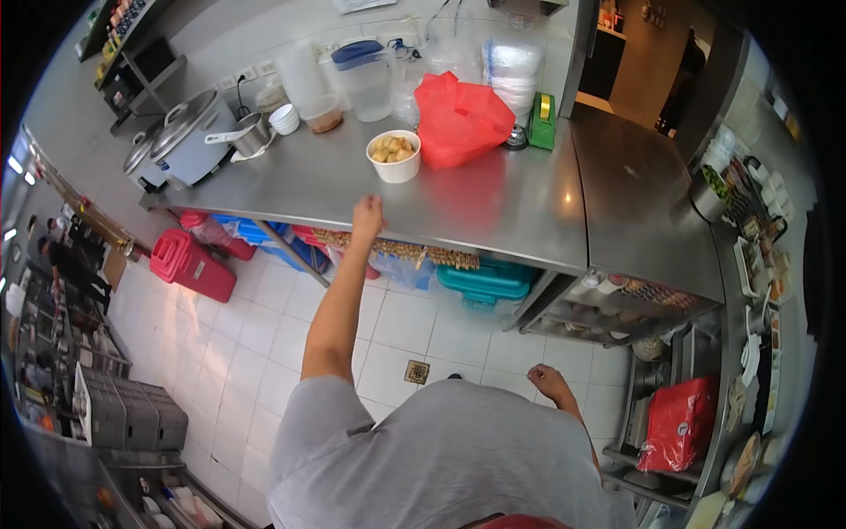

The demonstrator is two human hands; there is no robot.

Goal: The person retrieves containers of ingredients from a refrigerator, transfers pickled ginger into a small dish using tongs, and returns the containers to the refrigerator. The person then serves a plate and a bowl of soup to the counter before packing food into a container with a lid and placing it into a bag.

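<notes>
My left hand (368, 217) is over the front edge of the steel counter (308, 181), its fingers curled in and nothing visible in them. Just beyond it stands a white paper bowl (394, 167) filled with pale golden chunks of food, apart from the hand. A red plastic bag (458, 123) sits close to the bowl's right side, its contents hidden. Low at my right side, away from the counter, hangs my right hand (549, 382). Its fingers are loosely bent and half open, with nothing seen in them.
Cookers (192, 130), a saucepan (251, 134) and a lidded pitcher (361, 84) line the counter's back. A green tape dispenser (543, 122) stands right of the bag. Below are a red bin (194, 263) and a teal tub (485, 280). People (77, 264) stand far left.
</notes>
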